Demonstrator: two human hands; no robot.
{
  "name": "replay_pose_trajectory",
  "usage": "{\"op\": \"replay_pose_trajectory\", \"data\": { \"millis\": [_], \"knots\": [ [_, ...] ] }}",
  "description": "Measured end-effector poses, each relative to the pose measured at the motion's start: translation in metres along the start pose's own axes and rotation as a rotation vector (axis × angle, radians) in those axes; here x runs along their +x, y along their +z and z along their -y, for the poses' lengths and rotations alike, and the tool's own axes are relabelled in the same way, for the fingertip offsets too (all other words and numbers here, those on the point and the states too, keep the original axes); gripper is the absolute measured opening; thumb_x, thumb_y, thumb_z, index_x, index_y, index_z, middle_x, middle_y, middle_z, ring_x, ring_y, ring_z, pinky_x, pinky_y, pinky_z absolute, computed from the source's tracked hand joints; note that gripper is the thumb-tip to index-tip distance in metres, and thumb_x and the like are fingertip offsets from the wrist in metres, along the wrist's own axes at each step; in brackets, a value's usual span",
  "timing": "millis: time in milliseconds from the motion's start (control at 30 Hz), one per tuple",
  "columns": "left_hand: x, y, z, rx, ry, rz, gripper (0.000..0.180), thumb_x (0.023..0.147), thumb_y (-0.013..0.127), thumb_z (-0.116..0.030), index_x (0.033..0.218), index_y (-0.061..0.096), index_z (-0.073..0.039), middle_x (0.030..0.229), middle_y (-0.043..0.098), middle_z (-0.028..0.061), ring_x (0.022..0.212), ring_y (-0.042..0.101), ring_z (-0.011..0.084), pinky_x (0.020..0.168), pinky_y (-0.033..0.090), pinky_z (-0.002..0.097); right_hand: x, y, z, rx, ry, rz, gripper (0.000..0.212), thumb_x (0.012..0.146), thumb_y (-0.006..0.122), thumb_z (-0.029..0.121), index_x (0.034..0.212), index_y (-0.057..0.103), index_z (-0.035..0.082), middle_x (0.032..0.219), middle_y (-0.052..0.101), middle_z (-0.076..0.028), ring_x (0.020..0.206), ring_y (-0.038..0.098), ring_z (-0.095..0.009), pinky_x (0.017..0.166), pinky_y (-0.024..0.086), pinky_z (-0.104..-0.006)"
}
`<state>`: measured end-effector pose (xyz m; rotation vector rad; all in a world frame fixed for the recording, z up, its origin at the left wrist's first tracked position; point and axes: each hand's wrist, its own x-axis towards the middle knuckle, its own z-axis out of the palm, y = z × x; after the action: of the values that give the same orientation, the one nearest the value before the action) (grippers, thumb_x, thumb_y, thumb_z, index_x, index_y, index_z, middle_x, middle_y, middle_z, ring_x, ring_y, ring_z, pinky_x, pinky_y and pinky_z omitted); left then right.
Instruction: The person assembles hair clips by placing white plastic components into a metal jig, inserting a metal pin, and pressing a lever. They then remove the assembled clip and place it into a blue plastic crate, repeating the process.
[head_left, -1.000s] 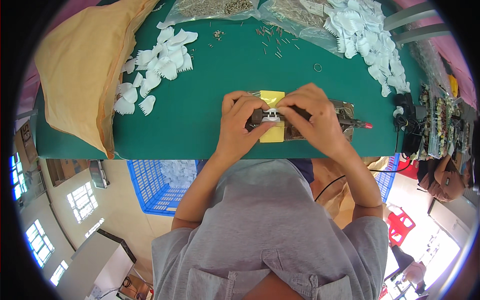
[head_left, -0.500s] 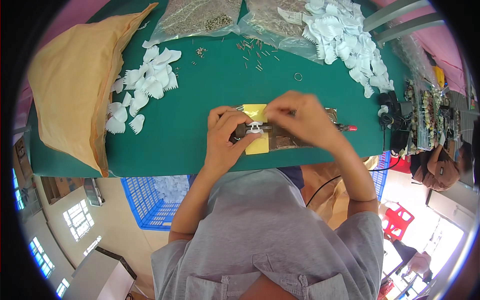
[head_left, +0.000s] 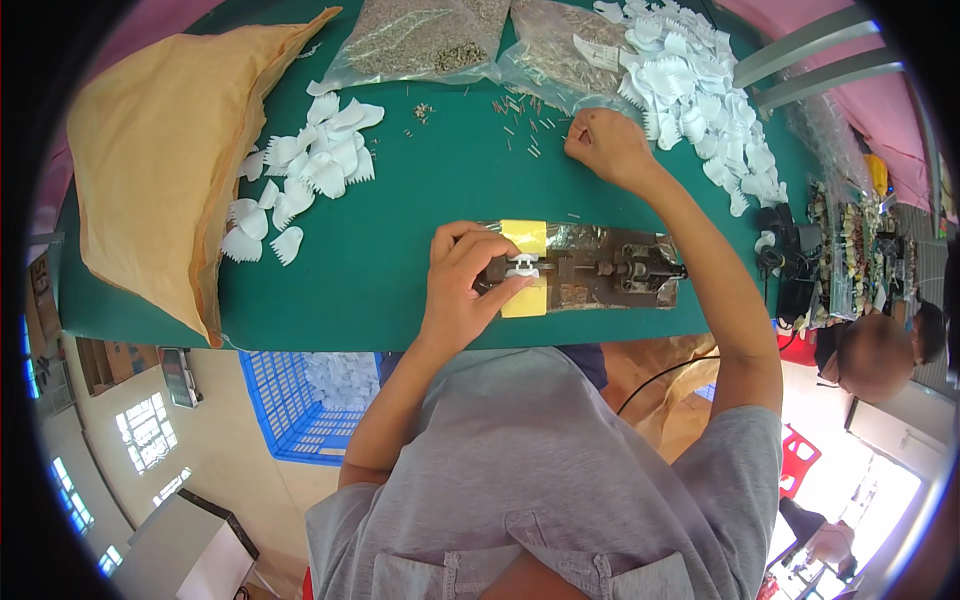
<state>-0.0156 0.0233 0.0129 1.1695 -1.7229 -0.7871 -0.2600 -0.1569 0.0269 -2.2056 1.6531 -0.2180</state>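
Note:
My left hand pinches a small white plastic claw clip between thumb and fingers. The clip sits at the left end of a dark metal jig, between two yellow patches. Farther off, my right hand is closed, fingers curled, at the right of some scattered thin metal pins. What its fingertips hold, if anything, is hidden. A tiny heap of small metal parts lies left of the pins.
White toothed clip pieces are piled at left and far right. Two clear bags of metal parts lie at the back. A tan sack fills the left side; a blue basket stands below the table's edge.
My right hand has left the jig and moved away to the far side, beside the pins, uncovering the jig's right end. My left hand keeps its hold on the clip.

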Motion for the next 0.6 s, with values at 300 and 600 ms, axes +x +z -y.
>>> {"op": "replay_pose_trajectory", "data": {
  "millis": [300,600],
  "knots": [
    [-0.001,0.001,0.005,0.023,-0.016,-0.005,0.032,0.076,0.091,-0.012,0.102,0.072,-0.008,0.107,0.072,0.0032,0.112,0.057,0.026,0.092,0.049,0.0379,-0.126,-0.025,0.084,0.571,-0.212,0.005,0.013,0.085,0.075,-0.001,0.096,0.069,0.004,0.082,0.068,-0.005,0.082,0.067,-0.02,0.074,0.056,-0.033],
    [-0.001,0.002,0.005,0.017,-0.012,0.002,0.034,0.076,0.091,-0.011,0.105,0.073,-0.008,0.11,0.072,0.0038,0.113,0.057,0.0261,0.093,0.05,0.0381,-0.127,-0.022,0.089,0.295,-0.491,-0.065,0.014,0.081,0.077,0.002,0.093,0.07,0.006,0.083,0.069,-0.006,0.085,0.063,-0.026,0.073,0.053,-0.0401]
  ]
}}
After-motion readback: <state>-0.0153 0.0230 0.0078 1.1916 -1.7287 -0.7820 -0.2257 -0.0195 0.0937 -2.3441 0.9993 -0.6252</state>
